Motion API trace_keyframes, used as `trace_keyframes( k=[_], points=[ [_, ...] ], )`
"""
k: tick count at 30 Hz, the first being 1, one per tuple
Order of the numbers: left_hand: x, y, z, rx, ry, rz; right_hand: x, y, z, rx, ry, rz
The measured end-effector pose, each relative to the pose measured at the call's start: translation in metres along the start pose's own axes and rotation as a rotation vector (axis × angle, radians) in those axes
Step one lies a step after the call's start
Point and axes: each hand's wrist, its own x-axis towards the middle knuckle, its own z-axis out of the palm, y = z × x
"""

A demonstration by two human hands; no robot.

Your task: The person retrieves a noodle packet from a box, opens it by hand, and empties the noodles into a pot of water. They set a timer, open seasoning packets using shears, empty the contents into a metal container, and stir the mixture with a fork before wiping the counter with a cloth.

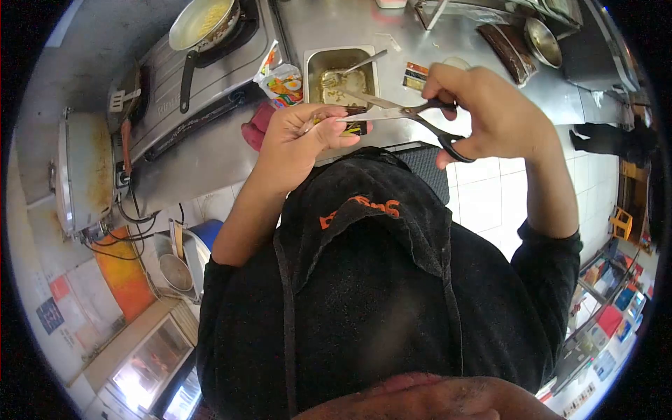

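My left hand [297, 140] pinches a small dark seasoning sachet [361, 129] with yellow-green print, and clear plastic shows by its fingers. In my right hand [500, 112] is a pair of scissors [414, 113] with black handles, thumb and fingers in the loops. The scissor blades are spread apart and point left, their tips close to the sachet and my left fingertips. Just behind stands a square metal container [308, 73] with yellowish contents and a spoon [365, 63] leaning in it.
A pan [183, 35] of noodles sits on the stove [157, 73] at the left. An opened noodle packet [283, 87] and a dark red cloth [257, 127] lie beside the container. More sachets [415, 75], a brown package [505, 52] and a metal bowl [543, 42] are to the right.
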Motion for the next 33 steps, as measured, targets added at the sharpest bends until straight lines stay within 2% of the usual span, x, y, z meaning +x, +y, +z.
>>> trace_keyframes(
  k=[5, 8, 11, 17, 26, 29, 33],
  points=[
    [0.006, -0.003, 0.004, 0.062, -0.042, -0.06, 0.007, -0.012, -0.01, -0.167, -0.059, -0.013],
    [0.005, 0.003, 0.008, -0.043, 0.028, -0.146, 0.006, -0.018, -0.017, -0.193, -0.065, 0.029],
    [0.003, 0.006, 0.012, 0.066, 0.099, -0.086, 0.005, -0.017, -0.02, -0.2, -0.068, 0.082],
    [0.008, 0.003, 0.009, 0.016, -0.004, -0.191, 0.01, -0.015, -0.015, -0.147, -0.077, 0.058],
    [0.008, -0.007, -0.005, -0.171, -0.097, -0.07, 0.004, 0.0, -0.017, -0.188, -0.054, 0.036],
    [0.008, -0.01, -0.003, -0.185, -0.065, -0.168, 0.009, -0.002, -0.013, -0.158, -0.068, -0.026],
    [0.009, -0.009, 0.005, -0.034, -0.115, -0.17, 0.014, -0.002, -0.008, -0.168, -0.082, -0.058]
  ],
)
